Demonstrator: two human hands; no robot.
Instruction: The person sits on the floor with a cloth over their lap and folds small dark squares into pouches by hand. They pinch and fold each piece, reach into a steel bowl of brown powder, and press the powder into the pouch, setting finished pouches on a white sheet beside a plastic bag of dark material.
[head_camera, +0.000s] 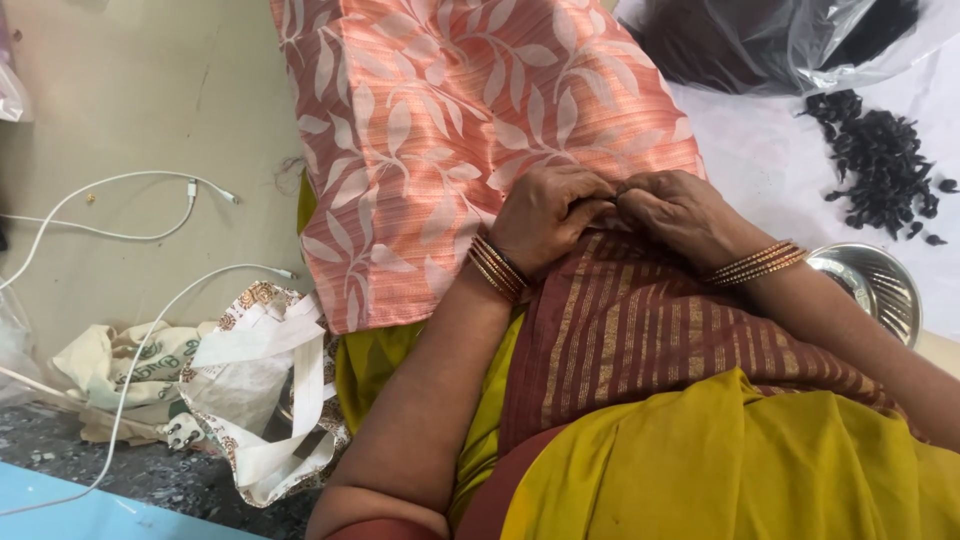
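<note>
My left hand and my right hand meet fingertip to fingertip over my lap, both curled and pinching something very small and dark that I cannot make out. They rest at the near edge of a peach cloth with a white leaf pattern draped over my knee. Bangles circle both wrists. A maroon striped cloth and yellow fabric cover my lap below the hands.
A pile of small black pieces lies on a white sheet at right, next to a steel bowl. A clear plastic bag of dark material sits at top right. White cables and cloth bags lie on the floor at left.
</note>
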